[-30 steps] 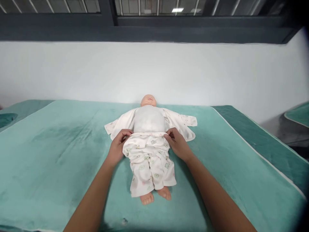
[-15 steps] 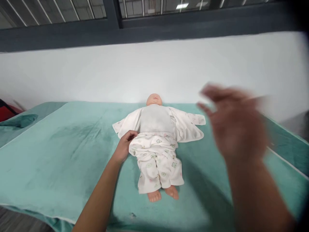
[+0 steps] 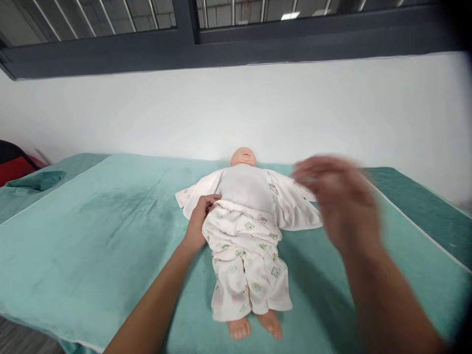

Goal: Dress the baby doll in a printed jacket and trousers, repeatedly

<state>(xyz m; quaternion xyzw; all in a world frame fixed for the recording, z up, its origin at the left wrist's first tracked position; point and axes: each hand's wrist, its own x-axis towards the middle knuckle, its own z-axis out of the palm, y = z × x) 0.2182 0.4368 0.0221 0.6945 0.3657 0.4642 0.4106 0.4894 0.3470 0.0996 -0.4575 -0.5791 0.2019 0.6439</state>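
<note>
A baby doll [image 3: 245, 184] lies on its back, its head toward the wall and its bare feet toward me. It has on white patterned trousers [image 3: 249, 260], and a white patterned jacket [image 3: 295, 204] lies spread open at both sides of its body. My left hand [image 3: 201, 221] is at the left side of the waistband, its fingers curled on the cloth edge. Raised above the doll's right-hand side, my right hand [image 3: 342, 196] is blurred by motion; its fingers look stretched out, with nothing visible in them.
A green cover [image 3: 92, 246] is spread over the bed, with a darker green strip [image 3: 416, 211] at the right. A white wall [image 3: 165, 113] rises behind, below a dark window frame [image 3: 295, 37]. A red and black object [image 3: 14, 164] stands at the far left.
My right hand has moved left, toward the doll's jacket. My left hand stays at the trousers' waistband. The view has shifted slightly, and the doll appears a little larger.
</note>
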